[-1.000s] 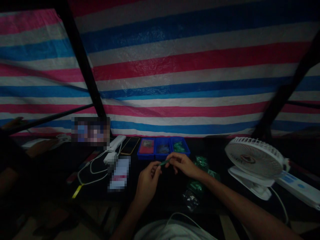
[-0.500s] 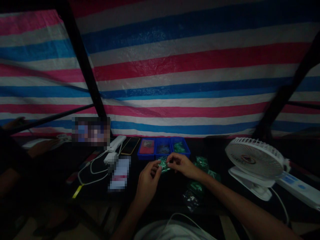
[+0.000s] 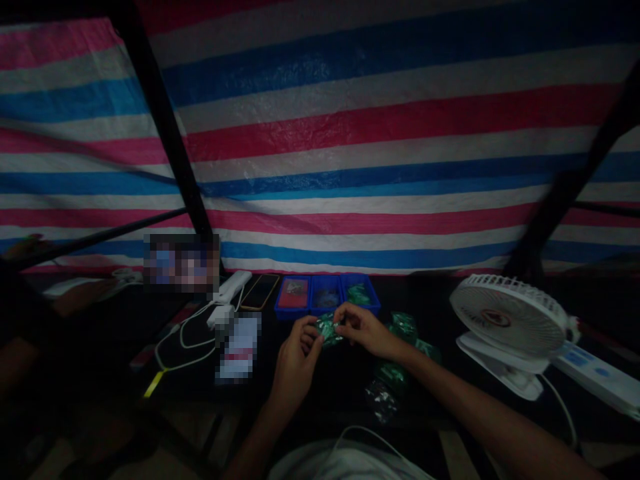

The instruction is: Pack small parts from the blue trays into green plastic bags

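Note:
Between my two hands is a small clear plastic bag with green contents (image 3: pixel 327 328). My left hand (image 3: pixel 296 357) pinches its left side, thumb against fingers. On the right edge of the bag, my right hand (image 3: pixel 364 328) is closed in a pinch too. Just beyond the hands stand three joined blue bins (image 3: pixel 326 310): a red piece with small metallic bits lies in the left one, dark bluish pieces in the middle, green pieces in the right. Several similar green bags (image 3: pixel 393 377) lie beside and under my right forearm. What the green contents are is too dim to tell.
A white clip fan (image 3: pixel 505 323) and a white box (image 3: pixel 603 377) stand at the right. To the left lie a phone (image 3: pixel 261 292), a white power strip (image 3: pixel 235 287) with cables and a blurred-out paper (image 3: pixel 239 350). Another person's arm (image 3: pixel 80 297) is at far left. Striped sheeting closes the back.
Both hands keep hold of the bag, which has turned slightly so more of its green shows. The other person's raised hand at far left has shifted a little.

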{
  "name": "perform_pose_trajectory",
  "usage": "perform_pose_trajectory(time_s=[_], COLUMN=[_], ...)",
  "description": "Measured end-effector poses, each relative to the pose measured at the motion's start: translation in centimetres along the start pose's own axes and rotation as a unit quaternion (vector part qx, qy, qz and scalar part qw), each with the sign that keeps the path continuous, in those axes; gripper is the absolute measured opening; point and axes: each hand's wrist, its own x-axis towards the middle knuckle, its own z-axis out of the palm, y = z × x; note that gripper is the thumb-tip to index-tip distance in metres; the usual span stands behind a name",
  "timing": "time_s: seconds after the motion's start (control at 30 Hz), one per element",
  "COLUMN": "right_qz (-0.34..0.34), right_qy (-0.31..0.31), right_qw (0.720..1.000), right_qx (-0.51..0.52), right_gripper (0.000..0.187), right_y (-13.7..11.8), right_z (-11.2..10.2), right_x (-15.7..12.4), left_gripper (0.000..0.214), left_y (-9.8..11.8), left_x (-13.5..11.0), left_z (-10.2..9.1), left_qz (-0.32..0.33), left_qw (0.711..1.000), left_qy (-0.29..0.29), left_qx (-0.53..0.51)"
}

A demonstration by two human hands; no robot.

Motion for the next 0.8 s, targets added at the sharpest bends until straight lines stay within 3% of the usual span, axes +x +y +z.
perform_pose_trajectory(time_s=[0.63,0.8], right_qz=[0.003,0.014], right_qy=[-0.012,-0.025], right_qw=[1.0,1.0], right_qx=[0.017,0.009], right_gripper=[0.035,0.037], right_y=[-0.34,-0.38], right_z=[0.12,0.1], right_x=[-0.12,-0.19], left_gripper=[0.026,0.023], left_y=[0.41,0.6], left_x=[-0.07,-0.08], left_z=[-0.16,-0.38], left_qz=[0.02,0.038], left_qw=[0.999,0.998], left_qy=[-0.007,0.025], left_qx=[0.024,0.037])
